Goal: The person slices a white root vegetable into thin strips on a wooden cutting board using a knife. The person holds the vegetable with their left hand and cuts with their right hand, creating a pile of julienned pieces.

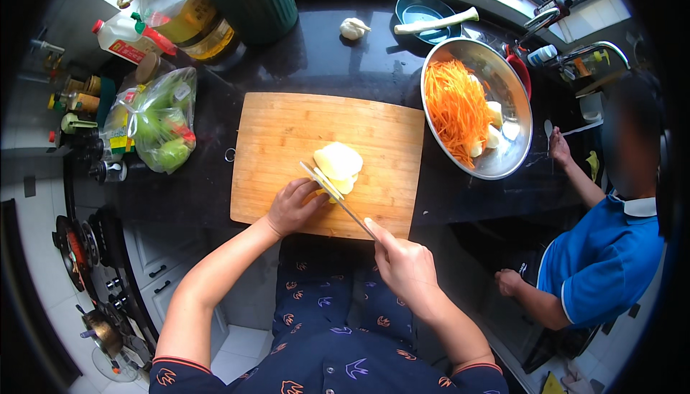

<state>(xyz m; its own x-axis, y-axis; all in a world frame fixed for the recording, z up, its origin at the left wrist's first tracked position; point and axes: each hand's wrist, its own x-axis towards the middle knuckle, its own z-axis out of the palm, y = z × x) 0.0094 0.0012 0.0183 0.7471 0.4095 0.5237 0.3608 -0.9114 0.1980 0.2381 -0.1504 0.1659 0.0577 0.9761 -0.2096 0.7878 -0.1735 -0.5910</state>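
Note:
Pale yellow peeled potato (339, 161), partly in slices, lies in the middle of a wooden cutting board (273, 128). A kitchen knife (351, 214) stands edge-down in it, its thin blade slanting from the potato back toward me. My right hand (406, 263) is closed round the knife's handle, the index finger stretched along the top. On the near left side of the blade, my left hand (293, 204) has its fingers bent against the cut potato. The knife and fingers hide part of the slices.
Right of the board stands a steel bowl (514, 124) with shredded carrot (454, 110) and pale peeled chunks. A co-worker in a blue shirt (607, 264) is at the right. Bagged green vegetables (169, 121) lie left; garlic (353, 29) and a teal dish (417, 9) lie behind.

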